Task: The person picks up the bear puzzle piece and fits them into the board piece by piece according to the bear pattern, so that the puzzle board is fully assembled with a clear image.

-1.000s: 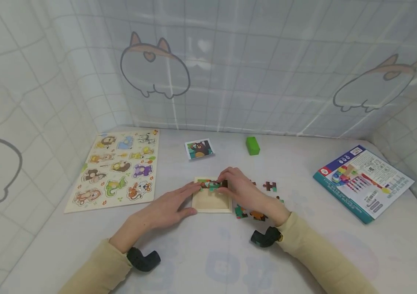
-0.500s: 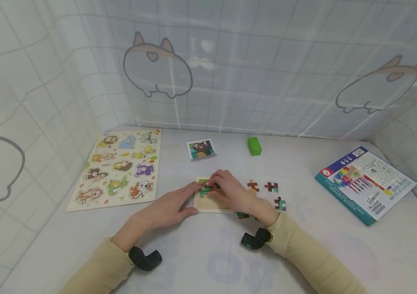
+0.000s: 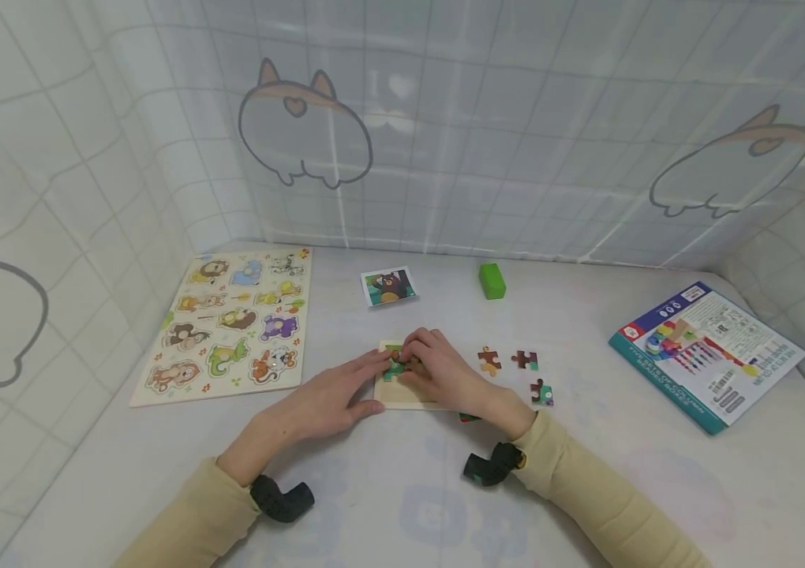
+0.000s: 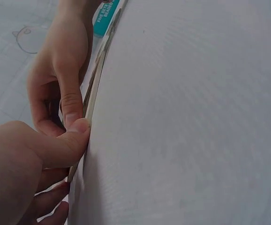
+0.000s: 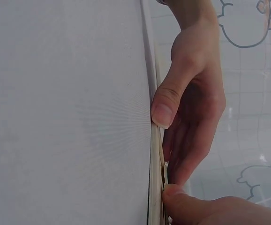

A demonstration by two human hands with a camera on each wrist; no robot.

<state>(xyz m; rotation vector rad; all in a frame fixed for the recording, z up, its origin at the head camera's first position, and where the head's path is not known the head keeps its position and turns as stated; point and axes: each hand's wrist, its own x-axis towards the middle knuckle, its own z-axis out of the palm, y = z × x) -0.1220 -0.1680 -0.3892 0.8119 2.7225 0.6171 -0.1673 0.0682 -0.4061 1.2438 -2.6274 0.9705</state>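
A small wooden puzzle tray [image 3: 413, 408] lies in front of me in the head view, with green and brown jigsaw pieces along its far left part. My left hand [image 3: 320, 402] rests against the tray's left side, fingers fairly straight and thumb by the near left corner. Over the tray, my right hand [image 3: 443, 375] has its thumb and fingers on a green jigsaw piece [image 3: 393, 372], partly hidden by the fingers. The left wrist view shows my left thumb [image 4: 67, 143] on the tray edge, close to the right thumb.
Loose jigsaw pieces [image 3: 542, 392] lie right of the tray, one partly under the right wrist. Behind are a bear picture card [image 3: 390, 286] and a green block [image 3: 492, 282]. An animal puzzle board [image 3: 232, 323] stands left, a flat box [image 3: 708, 355] right.
My right hand has moved left over the tray with a jigsaw piece, now near the left fingertips. More loose pieces show on the right. The left hand has stayed nearly still.
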